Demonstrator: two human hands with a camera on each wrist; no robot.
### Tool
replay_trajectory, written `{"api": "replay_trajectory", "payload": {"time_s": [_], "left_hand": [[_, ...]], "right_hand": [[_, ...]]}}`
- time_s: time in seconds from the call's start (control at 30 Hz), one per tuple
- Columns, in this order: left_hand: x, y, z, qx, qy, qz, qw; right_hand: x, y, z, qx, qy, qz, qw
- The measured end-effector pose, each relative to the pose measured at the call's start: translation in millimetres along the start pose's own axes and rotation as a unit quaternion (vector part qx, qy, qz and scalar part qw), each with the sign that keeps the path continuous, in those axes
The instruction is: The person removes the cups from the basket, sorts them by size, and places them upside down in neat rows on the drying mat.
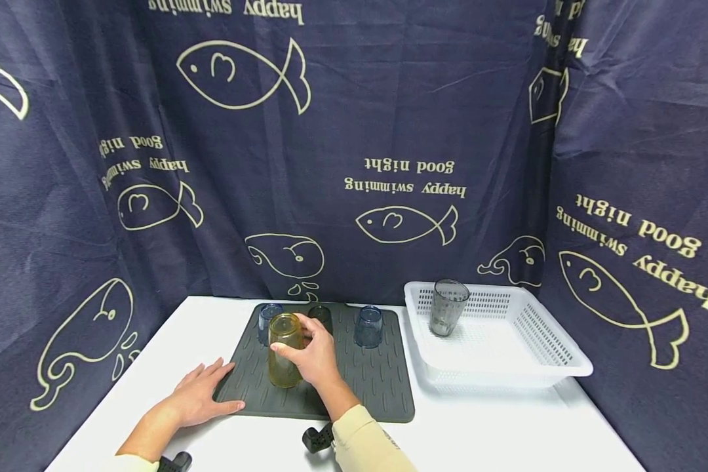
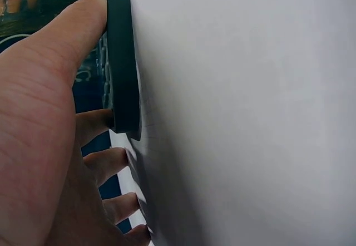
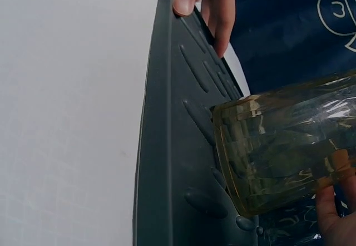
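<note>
My right hand (image 1: pixel 318 351) holds a yellow-tinted glass tumbler (image 1: pixel 284 360), thumb on the near side and fingers round the far side. The tumbler's wide rim (image 3: pixel 228 162) points down at the dark grey drying mat (image 1: pixel 342 393); whether it touches the mat I cannot tell. Spread out at the mat's front left corner is my left hand (image 1: pixel 197 396), its thumb (image 2: pixel 83 23) on the mat's edge and its other fingers by the left side. Behind the yellow tumbler stand a blue glass (image 1: pixel 265 321) and a dark glass (image 1: pixel 323 314), partly hidden. Another blue glass (image 1: pixel 368 328) stands farther right on the mat.
A white plastic basket (image 1: pixel 495 370) with slotted walls sits right of the mat on the white table (image 1: pixel 466 426). Inside, a grey glass (image 1: pixel 448 308) leans at the basket's left back. A dark blue curtain (image 1: pixel 342 131) with fish drawings hangs behind and at both sides.
</note>
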State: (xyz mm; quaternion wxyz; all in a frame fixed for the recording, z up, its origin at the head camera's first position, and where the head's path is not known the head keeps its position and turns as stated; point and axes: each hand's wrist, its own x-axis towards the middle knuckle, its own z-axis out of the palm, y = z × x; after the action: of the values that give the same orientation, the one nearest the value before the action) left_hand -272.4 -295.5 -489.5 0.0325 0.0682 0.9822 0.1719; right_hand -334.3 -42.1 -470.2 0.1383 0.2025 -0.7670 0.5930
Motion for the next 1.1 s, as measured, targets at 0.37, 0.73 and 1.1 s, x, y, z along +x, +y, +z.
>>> {"api": "replay_trajectory", "payload": {"time_s": [0.37,0.73,1.1], "left_hand": [[-1.2,-0.8,3.6,0.007,0.002,0.011,0.9999],[-2.9,-2.1,1.7,-0.013,-0.003,0.006,0.9999],[-0.7,-2.7,2.1,-0.007,0.006,0.004,0.9999]], "right_hand": [[-3.9,5,0,0.023,0.0,0.008,0.9997],[-12.4,-3,-6,0.038,-0.033,0.04,0.9979],[-27.5,-2,-19,0.067,-0.049,0.048,0.9954]]}}
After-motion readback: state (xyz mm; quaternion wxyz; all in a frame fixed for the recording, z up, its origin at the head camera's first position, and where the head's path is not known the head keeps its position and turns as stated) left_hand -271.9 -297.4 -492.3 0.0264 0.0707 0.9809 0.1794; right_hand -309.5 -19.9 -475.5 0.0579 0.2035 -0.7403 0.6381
